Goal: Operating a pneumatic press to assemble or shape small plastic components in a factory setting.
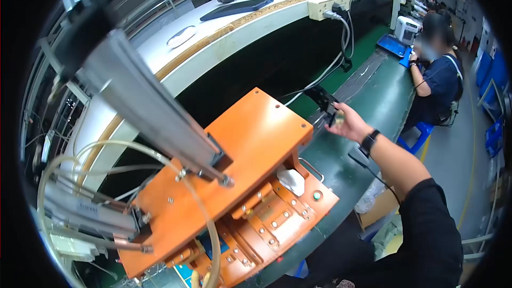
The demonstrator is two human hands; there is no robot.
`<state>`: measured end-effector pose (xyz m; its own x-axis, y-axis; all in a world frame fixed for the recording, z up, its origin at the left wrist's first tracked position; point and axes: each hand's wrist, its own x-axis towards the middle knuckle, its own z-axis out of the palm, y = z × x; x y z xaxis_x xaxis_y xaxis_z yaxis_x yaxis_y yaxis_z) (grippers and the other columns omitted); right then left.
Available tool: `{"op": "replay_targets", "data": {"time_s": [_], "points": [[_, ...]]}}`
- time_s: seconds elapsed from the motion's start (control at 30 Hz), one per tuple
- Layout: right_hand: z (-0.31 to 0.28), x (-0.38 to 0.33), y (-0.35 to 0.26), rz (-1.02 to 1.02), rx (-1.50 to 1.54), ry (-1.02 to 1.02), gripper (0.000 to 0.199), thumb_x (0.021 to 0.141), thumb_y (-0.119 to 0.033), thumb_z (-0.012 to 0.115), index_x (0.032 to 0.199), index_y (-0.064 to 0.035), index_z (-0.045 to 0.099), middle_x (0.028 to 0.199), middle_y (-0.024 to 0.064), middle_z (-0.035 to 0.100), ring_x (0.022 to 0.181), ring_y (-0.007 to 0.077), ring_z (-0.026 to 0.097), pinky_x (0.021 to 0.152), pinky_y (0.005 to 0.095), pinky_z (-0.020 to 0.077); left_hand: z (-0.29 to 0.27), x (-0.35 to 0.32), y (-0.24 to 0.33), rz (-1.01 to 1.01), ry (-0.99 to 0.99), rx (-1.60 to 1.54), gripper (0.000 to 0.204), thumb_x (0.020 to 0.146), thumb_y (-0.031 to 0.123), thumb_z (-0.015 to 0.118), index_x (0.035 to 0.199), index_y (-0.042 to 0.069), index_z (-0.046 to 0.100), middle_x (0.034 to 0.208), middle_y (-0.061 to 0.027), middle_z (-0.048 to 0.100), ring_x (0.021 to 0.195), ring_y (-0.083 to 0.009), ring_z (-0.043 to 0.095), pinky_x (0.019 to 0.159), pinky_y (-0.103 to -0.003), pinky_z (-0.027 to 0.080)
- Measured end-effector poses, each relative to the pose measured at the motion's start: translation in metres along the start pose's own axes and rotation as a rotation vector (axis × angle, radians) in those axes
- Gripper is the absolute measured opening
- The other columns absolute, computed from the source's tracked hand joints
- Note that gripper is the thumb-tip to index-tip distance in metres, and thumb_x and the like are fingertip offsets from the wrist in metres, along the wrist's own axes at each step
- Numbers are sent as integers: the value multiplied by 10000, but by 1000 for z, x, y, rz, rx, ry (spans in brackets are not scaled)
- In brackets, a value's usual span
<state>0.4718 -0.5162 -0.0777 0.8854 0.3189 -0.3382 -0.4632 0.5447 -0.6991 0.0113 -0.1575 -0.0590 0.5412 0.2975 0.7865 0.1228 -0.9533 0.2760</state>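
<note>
My right hand (352, 124) reaches forward over the dark green conveyor belt (381, 98), a black watch on its wrist. Its fingers pinch a small black part (333, 114) just above the belt, beside a black bracket (319, 96) where white cables end. In front of me stands an orange press fixture (250, 144) with a grey cylinder and clear hoses. A white piece (292, 180) lies in its lower nest near a green button (317, 196). Only a sliver of fingers, probably my left hand (194, 278), shows at the bottom edge under the fixture.
A white shelf (213, 42) runs along the back with a dark flat device (237, 8) and a power strip (329, 6) with plugged cables. Farther down the line a seated person (440, 77) works by a white machine (406, 29). A blue stool (418, 134) stands nearby.
</note>
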Motion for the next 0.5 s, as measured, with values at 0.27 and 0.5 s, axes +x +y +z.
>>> {"op": "replay_targets", "data": {"time_s": [0.27,0.5], "points": [[-10,-221,69,96,343,-533,642,835,-446,643,1319,-47,502,1283,164,570,1118,311,569,995,431,445,-9,-19,-12,-260,99,-451,281,873,166,595,1107,12,592,1315,-186,502,1213,-330,487,1060,-458,363],[53,-315,190,558,166,-922,1023,655,-239,869,1477,2,309,1375,255,482,1240,355,515,1022,441,405,-63,-12,88,188,-524,-728,812,632,483,875,1290,110,579,1418,-215,423,1330,-432,382,1087,-538,334]]}}
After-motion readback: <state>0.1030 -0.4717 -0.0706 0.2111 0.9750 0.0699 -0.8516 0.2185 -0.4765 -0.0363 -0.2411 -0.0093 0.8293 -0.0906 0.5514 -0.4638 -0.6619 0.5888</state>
